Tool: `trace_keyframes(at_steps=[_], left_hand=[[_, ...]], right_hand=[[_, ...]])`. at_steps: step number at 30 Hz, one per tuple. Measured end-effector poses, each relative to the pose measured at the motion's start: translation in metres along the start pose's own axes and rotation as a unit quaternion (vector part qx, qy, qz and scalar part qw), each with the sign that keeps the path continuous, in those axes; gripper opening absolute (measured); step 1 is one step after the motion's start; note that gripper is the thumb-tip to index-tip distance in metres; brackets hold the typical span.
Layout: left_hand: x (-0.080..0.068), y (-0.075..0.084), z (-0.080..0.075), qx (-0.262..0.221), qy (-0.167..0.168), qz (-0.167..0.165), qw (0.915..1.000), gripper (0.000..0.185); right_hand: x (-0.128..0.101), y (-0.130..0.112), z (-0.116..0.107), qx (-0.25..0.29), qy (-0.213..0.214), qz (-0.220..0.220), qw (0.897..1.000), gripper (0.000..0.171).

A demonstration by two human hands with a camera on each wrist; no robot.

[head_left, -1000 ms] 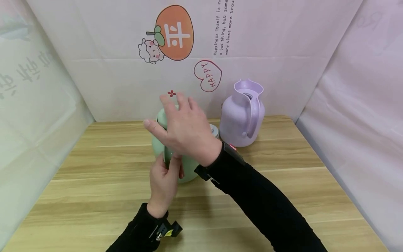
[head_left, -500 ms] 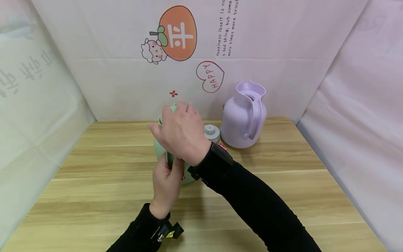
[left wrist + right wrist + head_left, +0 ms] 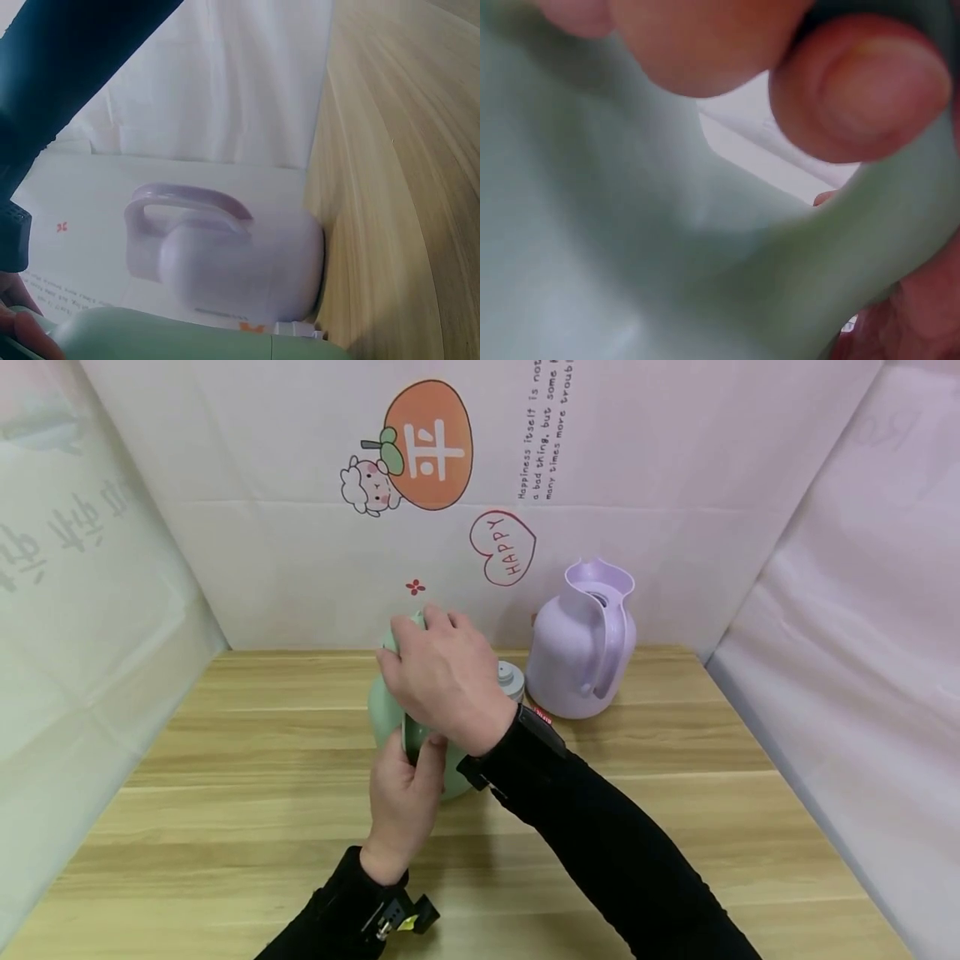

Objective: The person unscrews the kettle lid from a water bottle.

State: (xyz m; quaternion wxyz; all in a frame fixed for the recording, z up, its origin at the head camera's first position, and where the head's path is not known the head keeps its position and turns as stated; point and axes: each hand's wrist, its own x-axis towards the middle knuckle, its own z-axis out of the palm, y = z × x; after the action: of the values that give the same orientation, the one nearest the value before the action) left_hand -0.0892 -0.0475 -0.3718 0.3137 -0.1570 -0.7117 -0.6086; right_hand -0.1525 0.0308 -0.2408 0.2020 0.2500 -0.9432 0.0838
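Note:
A pale green thermal jug (image 3: 384,710) stands on the wooden table in the head view. My left hand (image 3: 405,802) grips its handle, thumb on the near side. Over the jug's top, my right hand (image 3: 450,677) curls its fingers at the mouth, which is hidden under it. Close up in the right wrist view are the green body (image 3: 570,225), the curved handle (image 3: 900,210) and several fingertips (image 3: 877,90). The left wrist view shows the jug's side (image 3: 165,335) along its bottom edge.
A lilac thermal jug (image 3: 566,652) without a lid stands at the back right, handle toward me. Between the two jugs is a grey round stopper-like piece (image 3: 510,678), partly hidden by my right hand. A white printed cloth (image 3: 300,568) hangs behind the table (image 3: 247,777).
My right hand's fingers, spread above the green jug a second ago, have lowered and curled over its top. My left hand keeps its grip on the handle.

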Motion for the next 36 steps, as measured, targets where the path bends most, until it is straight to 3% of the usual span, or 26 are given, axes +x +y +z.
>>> trace_keyframes(at_steps=[7,14,20,24,28,36], left_hand=[[0.001,-0.001,0.001,-0.008,-0.006,-0.001,1.0000,0.029],[0.002,-0.001,0.001,-0.006,-0.003,0.001,1.0000,0.029],[0.003,-0.004,0.002,0.007,0.005,0.016,0.9998,0.031],[0.003,-0.005,0.002,0.013,0.007,0.024,0.9996,0.033],[0.003,-0.005,0.002,0.016,0.010,0.018,0.9997,0.035],[0.002,-0.004,0.001,0.007,0.011,0.002,0.9999,0.032]], right_hand=[[-0.001,0.007,0.003,0.003,0.031,-0.054,0.998,0.028],[0.002,0.014,0.000,0.037,-0.006,-0.060,0.997,0.038],[0.004,0.026,0.002,0.064,-0.018,-0.094,0.993,0.043],[0.007,0.034,0.002,0.091,-0.057,-0.101,0.989,0.046],[0.010,0.042,0.001,0.122,-0.084,-0.112,0.983,0.047],[0.015,0.050,0.003,0.142,-0.088,-0.146,0.975,0.046]])
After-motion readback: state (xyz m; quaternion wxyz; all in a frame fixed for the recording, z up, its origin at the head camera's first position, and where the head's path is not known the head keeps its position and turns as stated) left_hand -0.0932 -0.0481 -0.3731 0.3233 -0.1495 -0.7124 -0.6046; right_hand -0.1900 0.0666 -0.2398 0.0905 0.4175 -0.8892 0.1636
